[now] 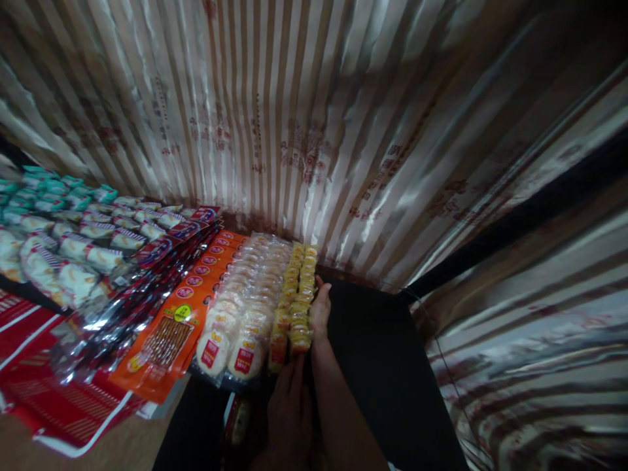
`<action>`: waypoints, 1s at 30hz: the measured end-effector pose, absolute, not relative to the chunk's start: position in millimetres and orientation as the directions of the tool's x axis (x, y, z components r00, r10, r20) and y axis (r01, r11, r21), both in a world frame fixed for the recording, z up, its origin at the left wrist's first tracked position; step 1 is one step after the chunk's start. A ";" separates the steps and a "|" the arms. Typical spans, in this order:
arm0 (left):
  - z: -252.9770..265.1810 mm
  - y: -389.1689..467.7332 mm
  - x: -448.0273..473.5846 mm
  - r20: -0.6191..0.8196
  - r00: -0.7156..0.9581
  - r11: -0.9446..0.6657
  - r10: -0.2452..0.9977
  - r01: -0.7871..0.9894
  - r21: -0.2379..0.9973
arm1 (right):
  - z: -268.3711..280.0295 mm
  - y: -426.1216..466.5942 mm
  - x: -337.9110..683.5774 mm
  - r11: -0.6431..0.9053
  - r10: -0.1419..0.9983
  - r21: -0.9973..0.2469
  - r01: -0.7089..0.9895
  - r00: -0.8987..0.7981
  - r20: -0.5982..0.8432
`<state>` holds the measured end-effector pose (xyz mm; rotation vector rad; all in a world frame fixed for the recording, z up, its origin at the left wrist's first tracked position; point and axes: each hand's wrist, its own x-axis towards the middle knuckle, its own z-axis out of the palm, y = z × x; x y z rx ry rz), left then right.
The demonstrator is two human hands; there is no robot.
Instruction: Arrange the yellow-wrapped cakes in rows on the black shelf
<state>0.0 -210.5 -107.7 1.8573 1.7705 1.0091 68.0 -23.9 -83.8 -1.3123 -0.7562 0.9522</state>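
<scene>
Two rows of small yellow snack packets (300, 313) stand close together on a black surface (377, 347). Along their right side lies my right hand (321, 311), its fingers stretched out and touching the packets. My left hand (290, 392) is at the near end of the same rows, with its fingers extended against the lowest packets; its lower part is dark. Left of the yellow packets are two rows of clear-wrapped round white crackers (230, 350) with red labels. Beside those, orange bags of brown stick snacks (169, 337) overlap in a row.
Dark shiny packs with red-and-blue tops (164, 252) lie farther left, then white packets (95, 255) and green packets (69, 186). A red basket (63, 399) sits below them. Striped plastic sheeting (294, 111) hangs behind, with a dark bar (490, 229) at right.
</scene>
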 end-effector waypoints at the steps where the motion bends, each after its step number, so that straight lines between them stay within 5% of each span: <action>1: -106.6 -210.4 -0.1 0.222 -0.054 -0.123 0.974 0.693 0.710 | -81.2 -28.2 68.9 -0.010 0.884 -0.984 -0.179 0.459 -0.093; 6: -104.0 -210.4 -0.4 0.198 -0.042 -0.121 0.979 0.664 0.738 | -80.7 -77.2 73.2 0.022 0.895 -0.954 -0.300 0.431 -0.115; 15: -110.3 -211.5 -2.8 0.194 -0.035 -0.131 0.980 0.615 0.777 | -100.0 -138.8 64.7 0.060 0.964 -0.992 0.115 0.250 0.088; 21: -107.9 -222.4 -15.9 0.331 0.054 -0.302 0.942 0.569 0.765 | -92.8 -150.2 67.8 0.060 0.971 -0.964 0.257 0.207 0.116; 30: -112.2 -251.0 -25.2 0.303 -0.058 -0.192 0.951 0.659 0.727 | -108.9 -142.2 66.9 0.095 0.968 -0.932 0.349 0.185 0.168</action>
